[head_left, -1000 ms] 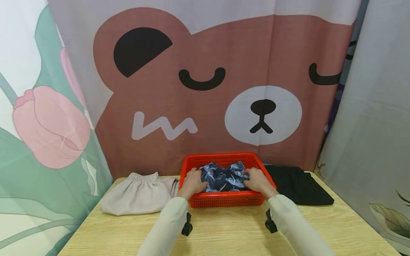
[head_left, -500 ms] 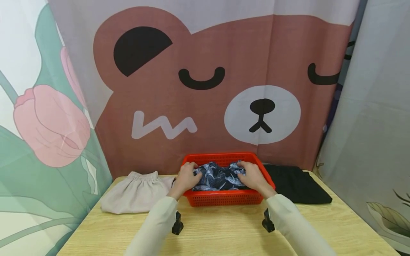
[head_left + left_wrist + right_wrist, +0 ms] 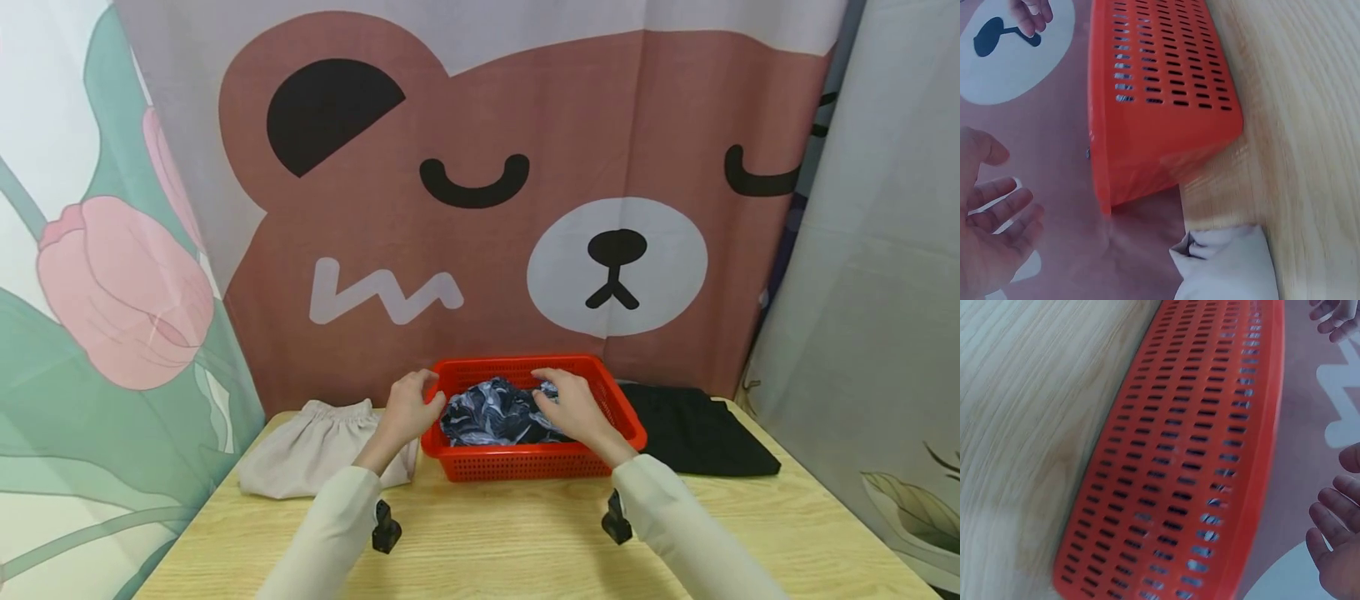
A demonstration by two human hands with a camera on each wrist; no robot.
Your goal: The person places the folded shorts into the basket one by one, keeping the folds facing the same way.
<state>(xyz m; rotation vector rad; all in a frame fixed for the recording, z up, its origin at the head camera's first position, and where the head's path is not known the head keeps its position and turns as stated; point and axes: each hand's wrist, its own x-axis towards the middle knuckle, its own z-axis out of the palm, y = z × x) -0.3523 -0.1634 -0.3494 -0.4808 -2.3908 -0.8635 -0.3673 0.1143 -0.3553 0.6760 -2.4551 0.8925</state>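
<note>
A red perforated plastic basket (image 3: 525,463) stands on the wooden table, and a crumpled dark blue and white patterned cloth (image 3: 491,417) lies inside it. My left hand (image 3: 407,410) is raised near the basket's left rim, its fingers loosely bent around nothing. Over the right part of the cloth hovers my right hand (image 3: 573,406), fingers relaxed and partly covering the cloth in the head view. The left wrist view shows the left hand (image 3: 994,219) apart from the basket's end wall (image 3: 1166,137). In the right wrist view the right hand (image 3: 1338,531) is likewise clear of the rim.
Pale beige elastic-waist pants (image 3: 315,450) lie folded left of the basket. Folded black clothing (image 3: 697,429) lies to its right. A bear-print curtain (image 3: 487,250) hangs right behind the table (image 3: 495,533), and a grey-white curtain (image 3: 862,317) closes off the right side.
Both hands have come off the patterned cloth and lifted. The left hand has moved left, past the basket's rim; the right hand has shifted slightly left and up. The cloth now lies farther left.
</note>
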